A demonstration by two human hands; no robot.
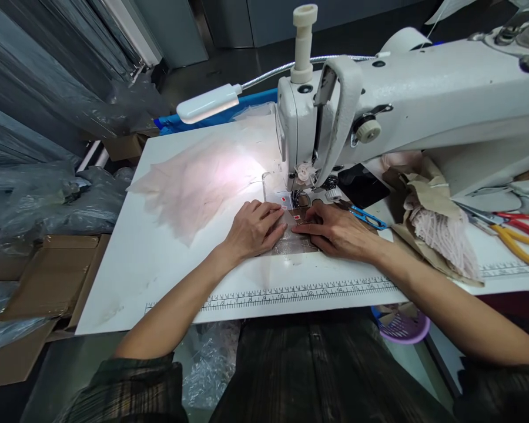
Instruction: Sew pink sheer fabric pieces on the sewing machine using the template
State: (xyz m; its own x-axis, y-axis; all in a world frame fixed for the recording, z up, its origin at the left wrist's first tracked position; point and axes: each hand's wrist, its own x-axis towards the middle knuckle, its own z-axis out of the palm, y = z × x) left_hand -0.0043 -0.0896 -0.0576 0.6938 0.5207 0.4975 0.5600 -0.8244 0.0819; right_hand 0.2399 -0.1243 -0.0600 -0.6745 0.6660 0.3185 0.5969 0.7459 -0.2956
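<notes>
Sheer fabric piece flat on the white table, directly in front of the needle area of the white sewing machine; long axis running from the near table edge toward the needle, far end pointing under the presser foot. Left hand palm down on its left part, fingers stretched nearly flat and close together, pressing, gripping nothing. Right hand palm down on its right part, fingers extended leftward, tips just beside the left fingertips, also pressing only. Pale pink sheer fabric pile spread behind and left under the lamp. Blue snips just right of the right hand. Red and yellow scissors well apart at far right.
</notes>
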